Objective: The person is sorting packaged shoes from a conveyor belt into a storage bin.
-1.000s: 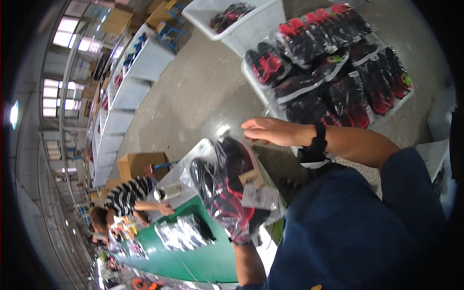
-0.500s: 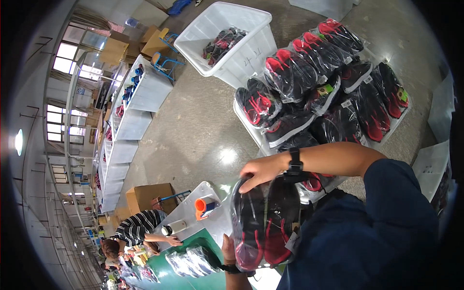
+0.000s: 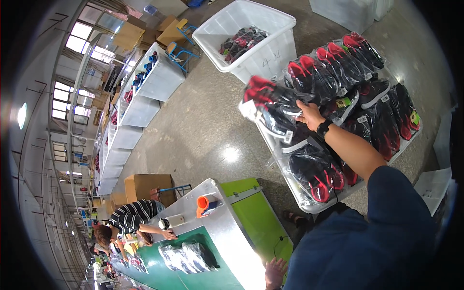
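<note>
My right hand (image 3: 311, 116), with a dark band on its wrist, grips one end of a pair of black and red shoes (image 3: 273, 99) in a clear plastic bag. The pair is over the far left corner of a white crate (image 3: 290, 191), whose contents are several bagged black shoes with red parts. Another bagged pair (image 3: 314, 176) lies at the crate's near end. Low in the picture, my left hand (image 3: 275, 271) holds nothing, its fingers apart, beside the edge of a work table (image 3: 232, 241).
On the table are an orange cup-shaped holder (image 3: 205, 203), a bottle (image 3: 171, 222) and bagged shoes (image 3: 188, 257) on a green mat. A person in a striped shirt (image 3: 135, 217) leans over it. Beyond the crate stands a white tub (image 3: 270, 53) of shoes; more bins (image 3: 140, 111) line the left.
The bagged pair has gone from in front of me, between both hands, out to the crate in my right hand. My left hand has let go and dropped lower. The view has shifted.
</note>
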`<action>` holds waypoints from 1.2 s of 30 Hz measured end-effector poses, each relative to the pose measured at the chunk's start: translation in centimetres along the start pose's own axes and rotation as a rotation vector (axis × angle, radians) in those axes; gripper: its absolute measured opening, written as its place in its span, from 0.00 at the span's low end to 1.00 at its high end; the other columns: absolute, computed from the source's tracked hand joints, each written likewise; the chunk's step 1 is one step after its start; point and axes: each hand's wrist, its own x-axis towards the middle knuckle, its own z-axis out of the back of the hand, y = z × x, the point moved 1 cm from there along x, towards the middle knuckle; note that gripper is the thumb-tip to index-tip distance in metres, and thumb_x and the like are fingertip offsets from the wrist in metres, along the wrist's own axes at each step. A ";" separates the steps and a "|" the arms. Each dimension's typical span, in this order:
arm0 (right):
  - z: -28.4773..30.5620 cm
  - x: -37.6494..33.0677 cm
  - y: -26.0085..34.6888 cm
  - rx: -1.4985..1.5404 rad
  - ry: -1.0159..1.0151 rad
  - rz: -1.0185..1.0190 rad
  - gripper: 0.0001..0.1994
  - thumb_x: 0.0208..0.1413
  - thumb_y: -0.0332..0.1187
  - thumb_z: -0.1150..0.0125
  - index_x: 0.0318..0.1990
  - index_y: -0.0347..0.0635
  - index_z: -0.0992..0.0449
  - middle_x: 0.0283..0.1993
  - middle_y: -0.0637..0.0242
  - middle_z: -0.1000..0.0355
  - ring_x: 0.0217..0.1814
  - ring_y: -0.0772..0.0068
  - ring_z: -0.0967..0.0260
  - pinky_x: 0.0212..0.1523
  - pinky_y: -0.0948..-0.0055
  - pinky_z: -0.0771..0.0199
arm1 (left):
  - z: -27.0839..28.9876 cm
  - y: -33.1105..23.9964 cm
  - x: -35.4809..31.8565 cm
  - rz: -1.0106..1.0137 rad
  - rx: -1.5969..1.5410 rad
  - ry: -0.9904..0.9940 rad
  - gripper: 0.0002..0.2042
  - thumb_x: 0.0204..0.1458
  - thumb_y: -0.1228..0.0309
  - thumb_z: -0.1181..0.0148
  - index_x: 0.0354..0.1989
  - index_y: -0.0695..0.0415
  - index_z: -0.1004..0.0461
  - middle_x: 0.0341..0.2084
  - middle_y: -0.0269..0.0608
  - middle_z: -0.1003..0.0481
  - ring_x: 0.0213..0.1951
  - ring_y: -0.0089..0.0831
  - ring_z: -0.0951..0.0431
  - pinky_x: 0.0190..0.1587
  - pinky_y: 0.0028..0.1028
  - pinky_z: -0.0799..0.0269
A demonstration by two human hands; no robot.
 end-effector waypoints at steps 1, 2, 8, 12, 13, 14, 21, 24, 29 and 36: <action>0.2 1.6 -1.7 0.058 -0.157 -0.005 0.22 0.62 0.47 0.35 0.52 0.36 0.27 0.47 0.61 0.28 0.37 0.68 0.25 0.34 0.70 0.17 | 0.5 0.7 0.0 0.033 -0.014 -0.069 0.33 0.68 0.46 0.62 0.70 0.61 0.43 0.64 0.64 0.38 0.68 0.58 0.40 0.71 0.52 0.46; -1.0 1.8 -2.7 0.111 -0.299 -0.020 0.25 0.62 0.47 0.35 0.54 0.35 0.29 0.49 0.59 0.30 0.38 0.65 0.25 0.36 0.69 0.15 | 1.5 1.1 0.1 0.032 0.036 -0.046 0.31 0.70 0.47 0.63 0.72 0.58 0.46 0.67 0.59 0.38 0.69 0.53 0.38 0.68 0.54 0.42; 0.1 4.6 -5.7 0.052 -0.367 -0.134 0.24 0.61 0.45 0.33 0.55 0.35 0.29 0.46 0.57 0.30 0.41 0.61 0.27 0.40 0.65 0.13 | 3.1 1.8 -1.1 -0.182 0.403 -0.081 0.27 0.68 0.56 0.51 0.68 0.62 0.37 0.56 0.58 0.27 0.57 0.45 0.24 0.58 0.43 0.28; -1.1 0.4 -5.6 0.074 -0.359 -0.062 0.18 0.63 0.42 0.37 0.50 0.37 0.28 0.43 0.60 0.30 0.40 0.63 0.24 0.33 0.68 0.17 | 6.4 4.1 -0.5 -0.399 0.805 -0.026 0.24 0.68 0.58 0.49 0.63 0.65 0.32 0.52 0.57 0.23 0.53 0.38 0.23 0.57 0.36 0.28; -0.5 -1.3 -5.7 0.099 -0.347 -0.021 0.16 0.63 0.41 0.37 0.48 0.39 0.28 0.43 0.61 0.30 0.40 0.65 0.25 0.33 0.67 0.17 | 7.5 4.8 0.3 -0.391 0.816 0.005 0.24 0.68 0.58 0.49 0.63 0.65 0.32 0.52 0.57 0.23 0.53 0.38 0.23 0.57 0.36 0.28; 0.0 -3.5 -5.5 0.071 -0.322 0.022 0.12 0.63 0.41 0.38 0.44 0.42 0.28 0.40 0.64 0.30 0.36 0.69 0.26 0.31 0.67 0.19 | 9.1 5.6 1.3 -0.348 0.769 -0.045 0.23 0.67 0.59 0.48 0.62 0.65 0.31 0.50 0.55 0.22 0.52 0.36 0.23 0.56 0.33 0.28; -5.4 -21.1 -9.7 -0.270 0.313 -0.158 0.10 0.63 0.41 0.40 0.35 0.46 0.24 0.29 0.69 0.25 0.30 0.77 0.25 0.28 0.72 0.24 | 23.1 6.2 8.4 -0.439 1.149 0.280 0.21 0.65 0.62 0.46 0.60 0.64 0.28 0.47 0.50 0.21 0.51 0.34 0.22 0.54 0.31 0.27; -4.3 -26.2 -13.5 -0.266 0.457 -0.295 0.13 0.64 0.44 0.39 0.38 0.43 0.23 0.32 0.67 0.23 0.31 0.74 0.24 0.28 0.73 0.23 | 29.2 3.6 13.0 -0.561 1.394 0.515 0.20 0.64 0.63 0.45 0.59 0.63 0.27 0.46 0.48 0.21 0.51 0.34 0.22 0.54 0.31 0.26; -4.0 -33.2 -17.4 -0.555 0.509 -0.572 0.17 0.64 0.47 0.39 0.45 0.41 0.24 0.36 0.64 0.25 0.34 0.71 0.23 0.31 0.70 0.19 | 41.7 -1.7 19.1 -0.797 1.734 0.800 0.18 0.62 0.66 0.43 0.57 0.61 0.26 0.44 0.45 0.20 0.50 0.33 0.21 0.54 0.31 0.26; -0.1 -35.3 -21.4 -0.646 0.415 -0.577 0.19 0.65 0.49 0.39 0.37 0.38 0.23 0.28 0.63 0.25 0.28 0.71 0.24 0.24 0.71 0.25 | 46.1 -9.1 11.2 -0.394 0.883 -0.221 0.18 0.58 0.66 0.38 0.54 0.62 0.24 0.36 0.44 0.18 0.42 0.35 0.18 0.45 0.31 0.23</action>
